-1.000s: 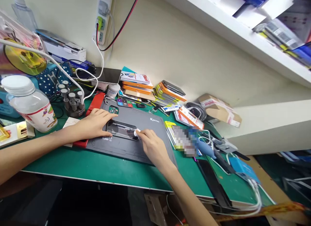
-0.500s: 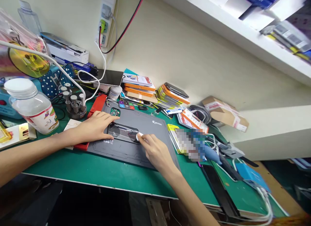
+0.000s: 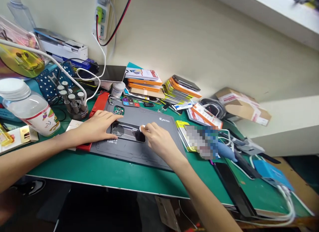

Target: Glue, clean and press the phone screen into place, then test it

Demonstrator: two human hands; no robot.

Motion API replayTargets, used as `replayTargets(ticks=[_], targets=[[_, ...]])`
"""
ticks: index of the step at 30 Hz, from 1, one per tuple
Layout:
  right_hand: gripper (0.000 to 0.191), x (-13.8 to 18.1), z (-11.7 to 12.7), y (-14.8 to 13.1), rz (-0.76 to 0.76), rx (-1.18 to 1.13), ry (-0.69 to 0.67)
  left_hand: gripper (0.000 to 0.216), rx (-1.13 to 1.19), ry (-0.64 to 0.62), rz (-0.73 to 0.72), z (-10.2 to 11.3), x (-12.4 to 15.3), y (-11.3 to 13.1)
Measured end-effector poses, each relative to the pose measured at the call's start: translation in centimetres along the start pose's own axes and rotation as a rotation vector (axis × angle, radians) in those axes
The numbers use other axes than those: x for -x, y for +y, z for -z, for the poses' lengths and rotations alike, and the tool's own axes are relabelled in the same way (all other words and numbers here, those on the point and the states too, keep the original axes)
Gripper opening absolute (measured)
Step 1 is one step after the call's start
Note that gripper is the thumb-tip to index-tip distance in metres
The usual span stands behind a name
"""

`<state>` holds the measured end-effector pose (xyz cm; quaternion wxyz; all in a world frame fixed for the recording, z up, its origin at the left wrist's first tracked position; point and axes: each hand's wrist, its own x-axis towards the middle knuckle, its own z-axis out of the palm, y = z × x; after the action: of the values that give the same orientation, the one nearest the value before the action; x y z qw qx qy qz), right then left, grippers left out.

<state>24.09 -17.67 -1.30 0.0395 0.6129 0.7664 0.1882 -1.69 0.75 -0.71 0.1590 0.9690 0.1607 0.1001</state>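
One flat, glossy, dark rectangular phone (image 3: 128, 132) lies near the middle of the frame on one matte grey mat (image 3: 124, 151), over a smooth green surface (image 3: 112, 175). The left hand (image 3: 99, 126) is spread, thumb and fingertips at the phone's left end; the right hand (image 3: 158, 139) pinches one small white piece (image 3: 142, 127) near its right end. Two clear plastic bottles (image 3: 36, 104) show, one at left, one upper left.

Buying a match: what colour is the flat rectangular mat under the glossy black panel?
The flat rectangular mat is mainly dark grey, in the head view.
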Motion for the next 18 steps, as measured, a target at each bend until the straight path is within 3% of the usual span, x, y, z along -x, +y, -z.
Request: replayTargets(ticks=[7,11,18], targets=[[0.053,1.1,0.0,-0.3,0.026,0.005,-0.016,0.079,0.015,-0.015,-0.003,-0.1,0.1,0.3],[0.045,0.7,-0.4,0.4,0.022,0.01,0.005,0.076,0.032,-0.013,-0.001,0.0,0.2,0.5],[0.054,1.3,0.0,-1.4,0.05,0.058,0.071,0.077,0.065,-0.003,-0.004,0.0,0.5,0.7]])
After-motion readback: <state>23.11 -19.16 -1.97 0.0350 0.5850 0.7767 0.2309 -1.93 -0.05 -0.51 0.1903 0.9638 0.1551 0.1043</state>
